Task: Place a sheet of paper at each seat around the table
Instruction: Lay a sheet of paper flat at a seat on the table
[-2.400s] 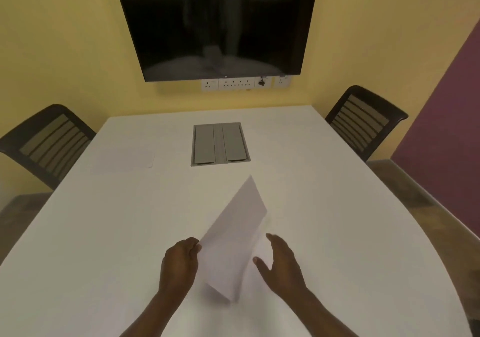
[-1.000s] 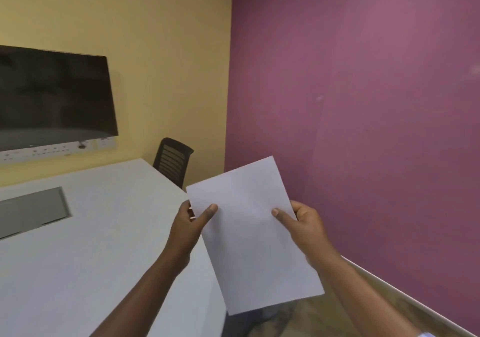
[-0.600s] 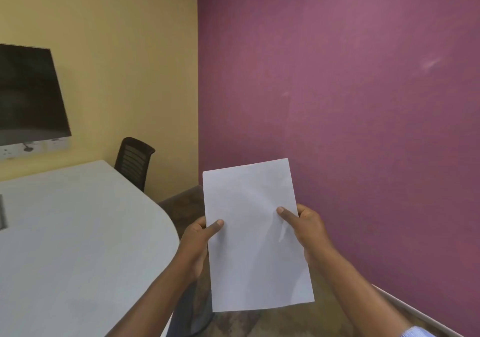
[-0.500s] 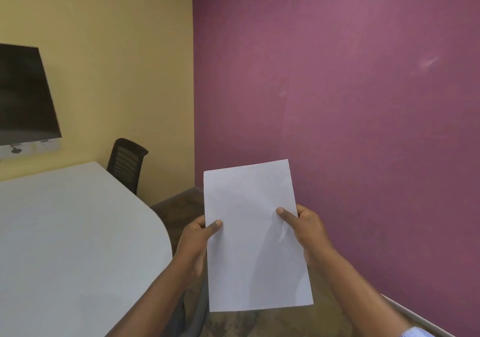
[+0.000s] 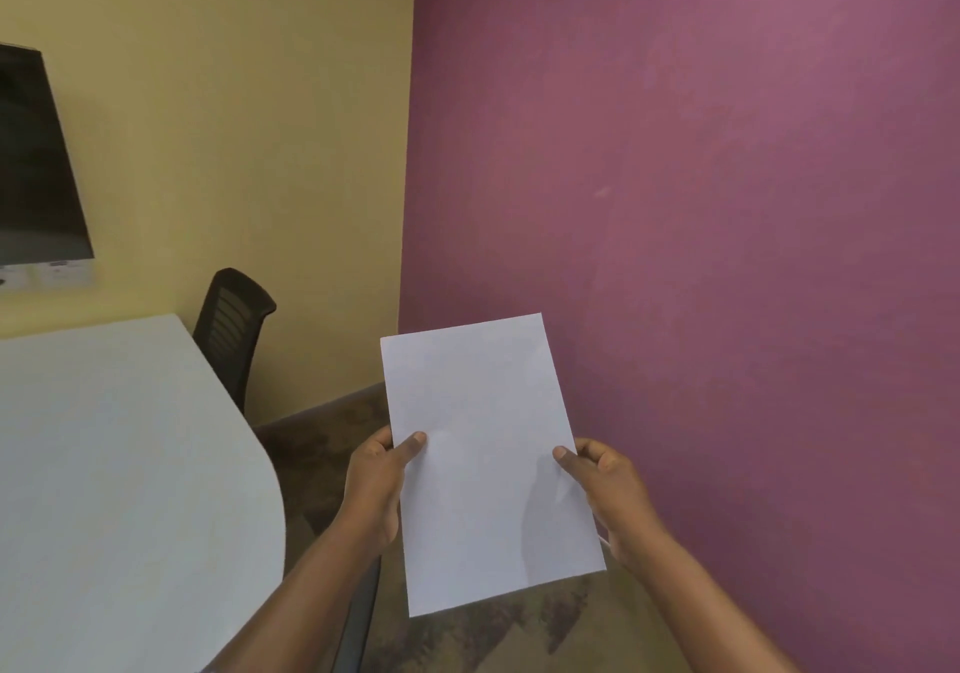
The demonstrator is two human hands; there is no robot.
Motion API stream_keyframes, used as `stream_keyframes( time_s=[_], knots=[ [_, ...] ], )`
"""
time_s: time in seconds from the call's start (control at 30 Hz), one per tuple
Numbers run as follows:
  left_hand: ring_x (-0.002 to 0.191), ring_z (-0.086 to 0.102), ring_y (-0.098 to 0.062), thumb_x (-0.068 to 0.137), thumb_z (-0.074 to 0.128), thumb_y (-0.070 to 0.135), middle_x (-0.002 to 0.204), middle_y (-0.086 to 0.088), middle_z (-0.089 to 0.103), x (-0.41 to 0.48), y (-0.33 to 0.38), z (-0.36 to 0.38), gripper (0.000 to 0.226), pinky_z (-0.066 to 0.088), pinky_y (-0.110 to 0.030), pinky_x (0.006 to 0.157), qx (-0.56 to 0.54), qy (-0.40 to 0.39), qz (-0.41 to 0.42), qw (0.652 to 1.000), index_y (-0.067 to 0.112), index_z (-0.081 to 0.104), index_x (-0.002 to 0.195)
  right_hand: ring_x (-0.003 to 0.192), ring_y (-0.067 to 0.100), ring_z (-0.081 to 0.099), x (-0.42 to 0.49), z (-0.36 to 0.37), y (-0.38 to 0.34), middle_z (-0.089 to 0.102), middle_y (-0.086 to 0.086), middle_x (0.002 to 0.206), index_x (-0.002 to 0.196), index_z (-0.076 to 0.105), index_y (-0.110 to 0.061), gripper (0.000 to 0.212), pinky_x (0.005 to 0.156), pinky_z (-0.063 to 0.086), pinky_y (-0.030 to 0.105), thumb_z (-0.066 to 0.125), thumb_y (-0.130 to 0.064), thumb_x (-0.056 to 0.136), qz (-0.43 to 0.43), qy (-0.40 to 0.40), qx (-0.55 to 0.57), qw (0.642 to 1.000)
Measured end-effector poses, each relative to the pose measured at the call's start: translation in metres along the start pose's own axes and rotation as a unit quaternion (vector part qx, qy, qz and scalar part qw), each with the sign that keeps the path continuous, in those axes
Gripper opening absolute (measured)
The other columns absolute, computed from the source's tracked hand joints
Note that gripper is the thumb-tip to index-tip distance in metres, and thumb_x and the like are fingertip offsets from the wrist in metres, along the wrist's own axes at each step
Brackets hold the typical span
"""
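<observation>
A blank white sheet of paper (image 5: 488, 459) is held upright in front of me, off the table's right side and above the floor. My left hand (image 5: 376, 480) pinches its left edge with the thumb on the front. My right hand (image 5: 602, 485) grips the right edge the same way. The white table (image 5: 114, 464) fills the lower left, its rounded edge close to my left forearm. A black chair (image 5: 231, 324) stands at the table's far right side. No sheet shows on the visible part of the table.
A purple wall (image 5: 727, 257) runs close along the right. A yellow wall (image 5: 234, 127) with a dark screen (image 5: 31, 168) and sockets is at the back. Brown patterned floor (image 5: 332, 444) lies between table and purple wall. A dark chair part (image 5: 358, 615) shows under my left forearm.
I lifted the sheet off the table with both hands and turned right, away from the screen. In the last half second the view shifted slightly; the hold on the paper is unchanged.
</observation>
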State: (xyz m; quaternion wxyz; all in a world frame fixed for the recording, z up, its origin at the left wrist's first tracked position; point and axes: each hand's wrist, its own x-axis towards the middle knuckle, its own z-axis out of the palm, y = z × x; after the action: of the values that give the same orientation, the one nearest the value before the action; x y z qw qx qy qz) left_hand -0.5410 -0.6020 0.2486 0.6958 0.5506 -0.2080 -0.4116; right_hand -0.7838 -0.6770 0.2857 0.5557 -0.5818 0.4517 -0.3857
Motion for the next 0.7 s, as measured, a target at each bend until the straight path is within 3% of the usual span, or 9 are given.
stream_keyframes(
  time_s=[0.2, 0.43, 0.53, 0.6, 0.7],
  knots=[
    [0.097, 0.070, -0.030, 0.091, 0.071, 0.026, 0.108, 0.002, 0.074, 0.076, 0.007, 0.006, 0.015, 0.058, -0.045, 0.076, -0.002, 0.074, 0.009, 0.997, 0.022, 0.070, 0.106, 0.077, 0.019, 0.078, 0.092, 0.017, 0.021, 0.081, 0.001, 0.090, 0.101, 0.074, -0.013, 0.016, 0.058, 0.057, 0.026, 0.068, -0.026, 0.096, 0.020, -0.042, -0.014, 0.999],
    [0.095, 0.065, -0.029, 0.093, 0.069, 0.027, 0.105, 0.001, 0.069, 0.169, 0.007, 0.007, 0.008, 0.052, -0.037, 0.069, -0.028, 0.179, 0.029, 0.983, 0.023, 0.067, 0.099, 0.081, 0.020, 0.078, 0.218, 0.048, 0.044, 0.082, 0.001, 0.092, 0.102, 0.075, -0.015, 0.015, 0.059, 0.058, 0.026, 0.067, -0.026, 0.096, 0.036, -0.118, -0.025, 0.992],
    [0.098, 0.066, -0.031, 0.092, 0.069, 0.025, 0.108, -0.002, 0.070, 0.209, 0.009, 0.009, 0.010, 0.056, -0.047, 0.083, -0.045, 0.218, 0.037, 0.974, 0.021, 0.067, 0.101, 0.087, 0.024, 0.075, 0.274, 0.059, 0.050, 0.081, 0.004, 0.096, 0.101, 0.075, -0.017, 0.015, 0.065, 0.058, 0.031, 0.067, -0.029, 0.096, 0.044, -0.149, -0.022, 0.988],
    [0.103, 0.065, -0.034, 0.092, 0.070, 0.023, 0.112, -0.005, 0.070, 0.233, 0.012, 0.010, 0.011, 0.053, -0.057, 0.096, -0.067, 0.243, 0.036, 0.967, 0.021, 0.068, 0.103, 0.081, 0.021, 0.074, 0.308, 0.067, 0.052, 0.080, 0.007, 0.096, 0.101, 0.075, -0.017, 0.018, 0.064, 0.060, 0.030, 0.069, -0.032, 0.094, 0.058, -0.168, -0.008, 0.984],
    [0.103, 0.067, -0.035, 0.091, 0.070, 0.019, 0.113, -0.005, 0.072, 0.267, 0.015, 0.008, 0.011, 0.053, -0.058, 0.096, -0.100, 0.279, 0.040, 0.954, 0.021, 0.070, 0.102, 0.075, 0.022, 0.076, 0.352, 0.082, 0.053, 0.081, 0.008, 0.093, 0.109, 0.071, -0.018, 0.023, 0.061, 0.062, 0.030, 0.072, -0.034, 0.092, 0.084, -0.211, 0.017, 0.974]
  ],
)
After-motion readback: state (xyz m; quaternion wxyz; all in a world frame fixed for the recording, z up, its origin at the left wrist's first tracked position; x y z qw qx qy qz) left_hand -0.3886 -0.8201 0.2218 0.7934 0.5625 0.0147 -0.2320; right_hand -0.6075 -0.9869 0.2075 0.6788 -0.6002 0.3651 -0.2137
